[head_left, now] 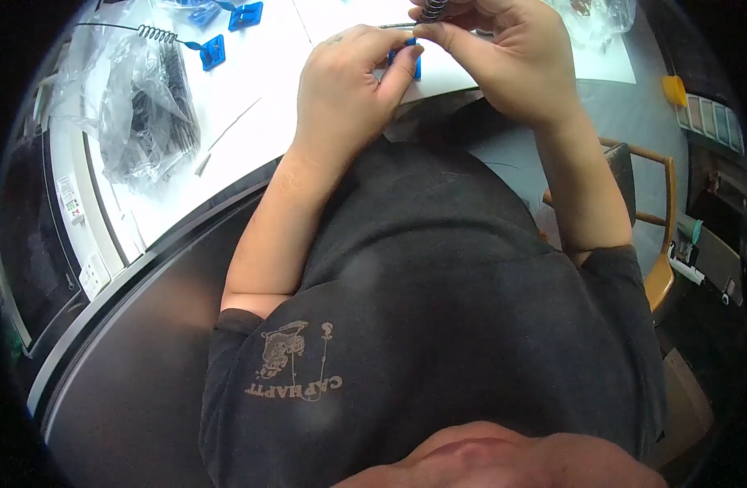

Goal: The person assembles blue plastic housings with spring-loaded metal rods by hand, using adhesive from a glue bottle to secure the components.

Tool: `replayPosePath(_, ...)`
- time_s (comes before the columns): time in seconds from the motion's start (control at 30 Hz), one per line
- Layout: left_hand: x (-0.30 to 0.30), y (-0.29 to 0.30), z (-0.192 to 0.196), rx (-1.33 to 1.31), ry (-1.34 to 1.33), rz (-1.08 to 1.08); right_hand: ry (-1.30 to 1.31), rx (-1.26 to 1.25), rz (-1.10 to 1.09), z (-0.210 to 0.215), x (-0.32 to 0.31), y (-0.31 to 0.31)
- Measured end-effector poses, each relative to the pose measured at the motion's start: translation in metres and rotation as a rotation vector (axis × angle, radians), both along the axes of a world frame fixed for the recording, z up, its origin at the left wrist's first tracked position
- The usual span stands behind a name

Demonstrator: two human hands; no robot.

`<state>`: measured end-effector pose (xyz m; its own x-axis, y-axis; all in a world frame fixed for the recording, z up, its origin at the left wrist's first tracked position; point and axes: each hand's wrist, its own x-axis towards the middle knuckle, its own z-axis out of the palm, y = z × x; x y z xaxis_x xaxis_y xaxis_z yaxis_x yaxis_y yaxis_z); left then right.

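Note:
At the top middle of the head view my two hands nearly meet above the white table. My left hand is closed, thumb and fingers pinching a small blue plastic piece that they partly cover. My right hand grips a black coiled cord close to its end. A thin dark rod or straight cord end runs from the right fingertips toward the left fingers. Whether it enters the blue piece is hidden by the fingers.
Left on the table lie a clear plastic bag with dark thin parts, a coiled cord with a blue clip, and another blue clip. More clear plastic sits at the top right. A wooden chair stands right.

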<state>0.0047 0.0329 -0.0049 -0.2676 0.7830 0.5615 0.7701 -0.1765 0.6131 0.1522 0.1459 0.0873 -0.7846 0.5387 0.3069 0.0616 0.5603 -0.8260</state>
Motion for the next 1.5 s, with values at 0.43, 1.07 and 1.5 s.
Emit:
replayPosePath(0.43, 0.001, -0.004, 0.005, -0.064, -0.057, -0.041, 0.013, 0.032, 0.059, -0.032, 0.008, 0.011)
replayPosePath(1.07, 0.0, -0.001, 0.003, -0.007, 0.04, -0.012, 0.052, 0.07, 0.059, -0.036, 0.006, 0.016)
replayPosePath(1.5, 0.0, -0.014, 0.012, -0.039, -0.033, -0.021, 0.078, -0.143, 0.057, -0.028, 0.0, 0.007)
